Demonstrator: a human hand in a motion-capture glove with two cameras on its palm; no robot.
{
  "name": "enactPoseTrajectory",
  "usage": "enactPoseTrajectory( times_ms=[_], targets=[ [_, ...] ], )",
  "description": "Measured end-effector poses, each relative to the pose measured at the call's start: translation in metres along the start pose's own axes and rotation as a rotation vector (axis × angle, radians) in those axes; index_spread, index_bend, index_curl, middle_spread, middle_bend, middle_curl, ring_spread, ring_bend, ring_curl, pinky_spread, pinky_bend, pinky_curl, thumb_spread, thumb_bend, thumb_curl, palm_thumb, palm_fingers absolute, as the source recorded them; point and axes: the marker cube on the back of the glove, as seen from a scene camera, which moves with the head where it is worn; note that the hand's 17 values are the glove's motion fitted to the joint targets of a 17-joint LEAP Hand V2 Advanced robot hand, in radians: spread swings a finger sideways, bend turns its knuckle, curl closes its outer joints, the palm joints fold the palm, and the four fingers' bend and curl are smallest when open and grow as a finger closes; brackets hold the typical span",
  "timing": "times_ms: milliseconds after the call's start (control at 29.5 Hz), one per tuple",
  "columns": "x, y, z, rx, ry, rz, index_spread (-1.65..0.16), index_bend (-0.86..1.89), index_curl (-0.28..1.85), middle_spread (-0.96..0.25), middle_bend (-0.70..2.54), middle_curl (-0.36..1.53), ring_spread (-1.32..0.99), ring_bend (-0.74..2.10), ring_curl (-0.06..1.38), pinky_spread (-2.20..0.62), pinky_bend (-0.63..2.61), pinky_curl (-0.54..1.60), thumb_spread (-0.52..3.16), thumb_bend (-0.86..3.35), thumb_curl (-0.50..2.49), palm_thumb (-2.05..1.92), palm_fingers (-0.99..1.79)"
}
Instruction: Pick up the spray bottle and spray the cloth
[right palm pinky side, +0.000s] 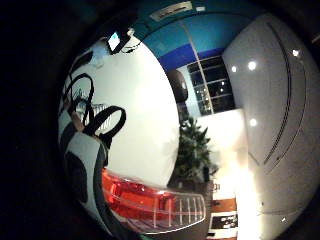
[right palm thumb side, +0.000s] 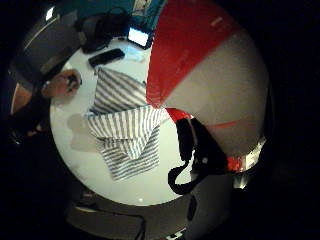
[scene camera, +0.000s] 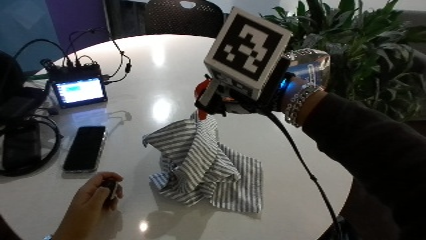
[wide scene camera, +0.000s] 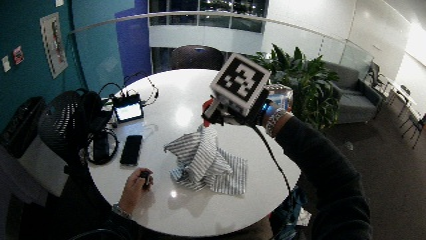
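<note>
My gloved right hand (scene camera: 259, 102) holds the spray bottle in the air over the white round table (scene camera: 166, 60). Only the bottle's red head (scene camera: 201, 90) shows in the outside view, just above the raised peak of the cloth. Its red top (right palm thumb side: 192, 45) and pale body (right palm thumb side: 225, 100) fill much of the thumb side palm view. The grey-and-white striped cloth (scene camera: 200, 165) lies bunched on the table, below and slightly left of the hand. It also shows in the palm view as the cloth (right palm thumb side: 125, 125).
A bare left hand (scene camera: 93, 200) rests on the table's near edge and grips a small dark object. A black phone (scene camera: 85, 147) and a small lit-screen device (scene camera: 80, 91) with cables lie at the left. A plant (scene camera: 359, 50) and a chair (scene camera: 183, 15) stand beyond the table.
</note>
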Motion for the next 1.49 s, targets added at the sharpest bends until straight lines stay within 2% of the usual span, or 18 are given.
enactPoseTrajectory(
  times_ms=[237,542,711,948,1151,1320,1490],
  targets=[
    [-0.036,-0.003,0.012,-0.046,0.026,-0.114,-0.29,0.18,0.46,-0.22,0.6,0.5,-0.21,0.76,0.45,-0.32,0.53,0.41,1.18,-0.02,0.4,0.73,1.39],
    [-0.046,0.001,0.024,-0.032,0.02,-0.129,-0.29,0.18,0.46,-0.23,0.61,0.5,-0.21,0.76,0.44,-0.32,0.53,0.41,1.18,-0.02,0.4,0.72,1.4],
    [-0.033,0.002,0.017,-0.024,-0.012,-0.075,-0.29,0.18,0.46,-0.23,0.61,0.5,-0.22,0.76,0.44,-0.32,0.53,0.41,1.18,-0.02,0.4,0.72,1.4],
    [0.007,-0.005,-0.01,0.054,-0.146,0.102,-0.29,0.18,0.46,-0.23,0.61,0.5,-0.22,0.75,0.44,-0.32,0.53,0.41,1.18,-0.02,0.4,0.72,1.4],
    [0.038,-0.033,-0.052,0.322,-0.542,0.331,-0.29,0.18,0.47,-0.22,0.61,0.5,-0.19,0.75,0.44,-0.32,0.52,0.41,1.18,-0.01,0.39,0.73,1.39],
    [0.027,-0.075,-0.058,0.563,-1.078,0.561,-0.28,0.18,0.47,-0.22,0.6,0.49,-0.16,0.72,0.43,-0.31,0.52,0.4,1.19,-0.01,0.39,0.74,1.35],
    [0.003,-0.093,-0.035,0.613,-1.505,0.725,-0.28,0.17,0.47,-0.22,0.58,0.48,-0.16,0.7,0.43,-0.3,0.53,0.4,1.19,-0.01,0.38,0.76,1.33]
  ],
)
